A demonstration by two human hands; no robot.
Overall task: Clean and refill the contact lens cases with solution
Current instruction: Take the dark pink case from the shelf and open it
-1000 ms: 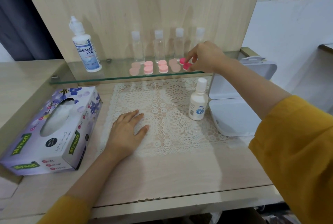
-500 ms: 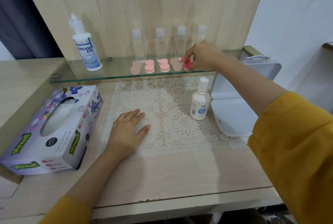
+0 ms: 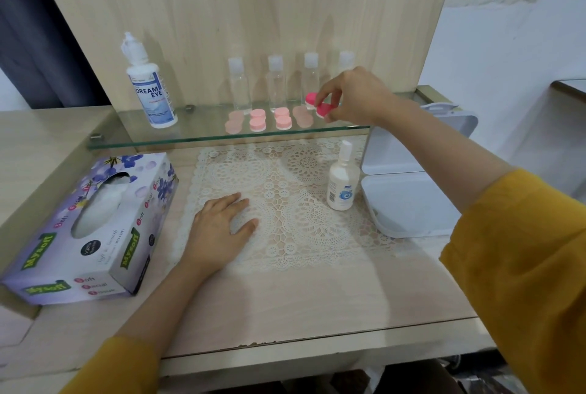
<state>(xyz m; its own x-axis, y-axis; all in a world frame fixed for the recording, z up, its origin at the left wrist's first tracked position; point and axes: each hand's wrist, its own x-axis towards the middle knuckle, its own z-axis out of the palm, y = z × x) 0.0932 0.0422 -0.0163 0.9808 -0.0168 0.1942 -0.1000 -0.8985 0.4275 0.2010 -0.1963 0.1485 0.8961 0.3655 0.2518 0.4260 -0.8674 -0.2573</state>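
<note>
My right hand [image 3: 355,95] pinches a bright pink contact lens case [image 3: 318,105] and holds it just above the right part of the glass shelf [image 3: 203,136]. Several paler pink lens cases [image 3: 269,119] stand in a row on the shelf, left of it. A large solution bottle labelled Dream Eye [image 3: 149,85] stands at the shelf's left end. A small white solution bottle [image 3: 341,181] stands upright on the lace mat [image 3: 285,209] below. My left hand [image 3: 222,228] rests flat on the mat, fingers spread, holding nothing.
Several small clear bottles with white caps [image 3: 276,82] line the back of the shelf. A purple tissue box [image 3: 92,228] lies at the left of the desk. An open white plastic box [image 3: 409,200] sits at the right, beside the small bottle.
My right hand has lifted the bright pink case slightly off the glass shelf. The left hand has stayed on the mat.
</note>
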